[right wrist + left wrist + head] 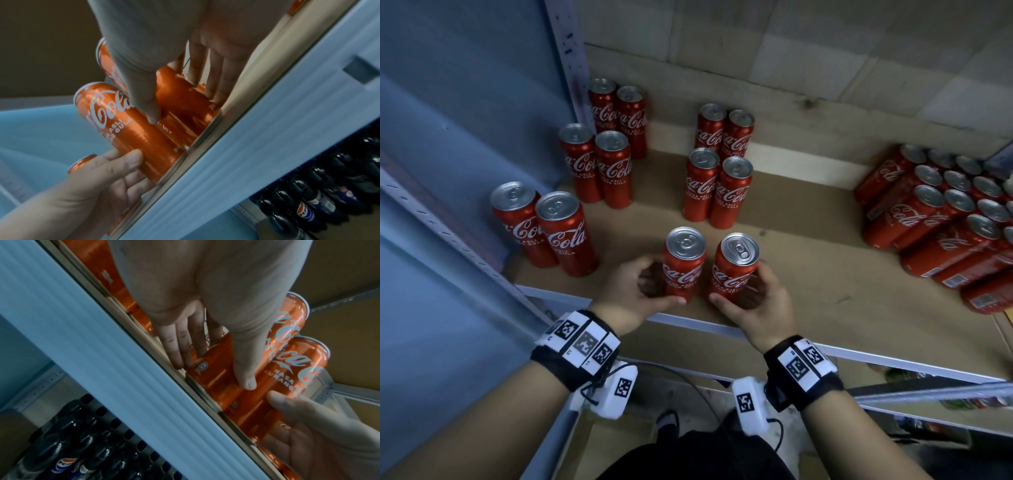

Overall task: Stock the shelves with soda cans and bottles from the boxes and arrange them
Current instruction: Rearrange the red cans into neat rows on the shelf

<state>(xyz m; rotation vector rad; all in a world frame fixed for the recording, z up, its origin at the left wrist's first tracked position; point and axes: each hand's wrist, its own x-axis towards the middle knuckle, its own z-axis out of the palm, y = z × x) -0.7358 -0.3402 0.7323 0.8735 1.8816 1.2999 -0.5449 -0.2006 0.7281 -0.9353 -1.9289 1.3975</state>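
Two upright red cola cans are held at the front edge of a brown shelf board (808,240), one in each of the hands. The left hand (635,294) is wrapped round the left can (684,265), thumb low on its front and fingers round its far side; the right hand (758,301) is clamped the same way on the right can (734,267). The two cans are parted by a narrow gap and both appear to be standing on the board, just behind the pale metal shelf rail (688,323).

Further back, more cans are seen in pairs: a left column of pairs (599,164) beside the blue upright, and a middle column (717,185) directly behind the held pair. A dense block of cans (941,219) is packed at the right. Dark cola bottles (82,447) are visible on the level below.

The held pair is judged to be the front row of the middle column. Because the cans are tall, slim and so close to the rail, a tip over the edge could be caused by a careless release or a dragged sleeve or wristband. A nudge backward could also knock the pair behind, and a crooked row would be left if the gap is not closed.
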